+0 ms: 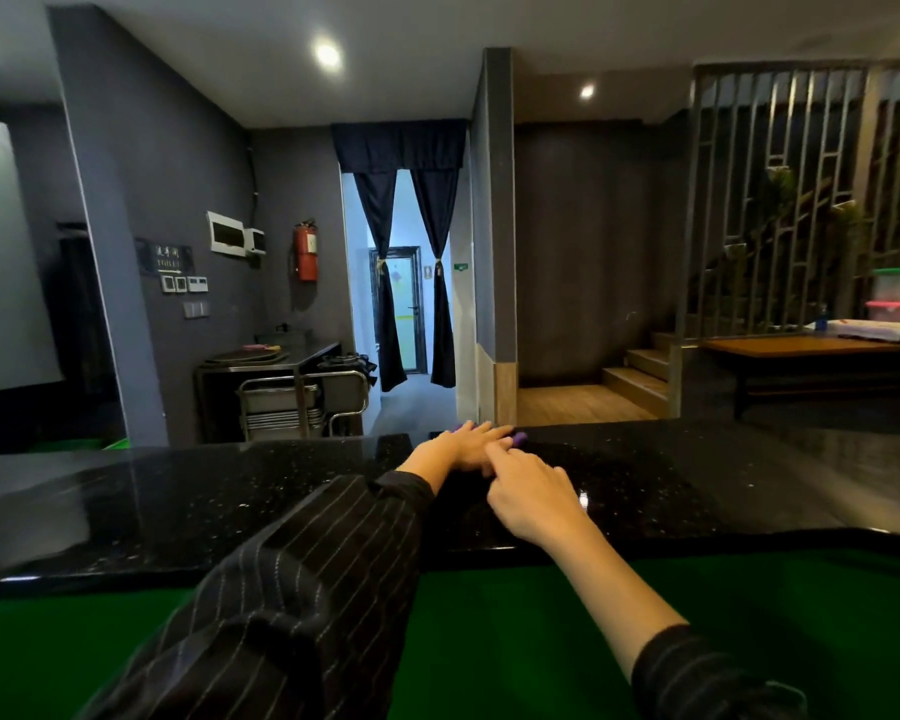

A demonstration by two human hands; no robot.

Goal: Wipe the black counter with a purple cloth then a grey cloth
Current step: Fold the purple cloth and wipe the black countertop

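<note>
Purple cloth (519,437) under flat, straight-fingered left hand (468,445) on black counter (178,501); right hand (533,493) relaxed alongside.

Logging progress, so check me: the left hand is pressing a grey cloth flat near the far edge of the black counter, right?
Not quite. The cloth under the left hand is purple, not grey; the head view shows purple peeking out from beneath it. The rest holds: it is pressed flat near the far edge of the black counter.
</note>
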